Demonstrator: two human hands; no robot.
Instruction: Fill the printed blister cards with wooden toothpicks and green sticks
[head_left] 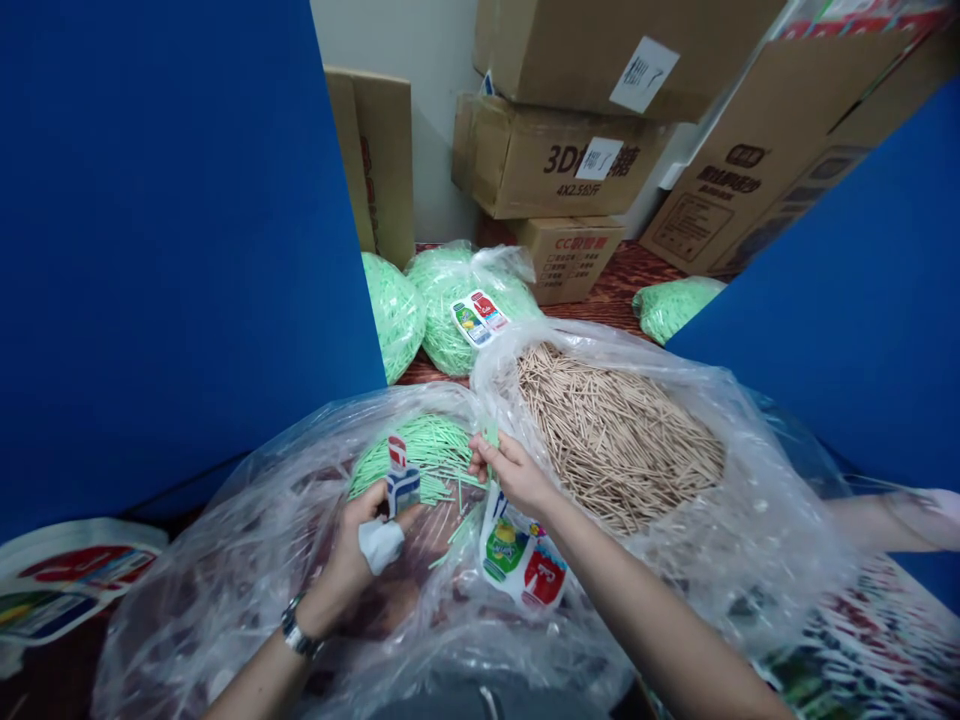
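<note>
My left hand (364,530) is closed around a small printed packet (403,482) in red, white and blue. A crumpled white piece (381,545) lies against its thumb side; whether it is held or wrapped on is unclear. My right hand (517,475) is pinched, with a pale green stick (491,433) at its fingertips. Just below it hangs or lies a printed sheet (523,552) with green and red bottle pictures. Thin green sticks (420,445) are heaped in an opened clear plastic bag (262,520) beyond my hands.
Another open bag holds brown sticks (622,435) on the right. Tied bags of green sticks (442,290) sit behind. Cardboard boxes (574,155) are stacked at the back. Blue panels (172,220) stand either side. Another person's arm (885,518) reaches in from the right.
</note>
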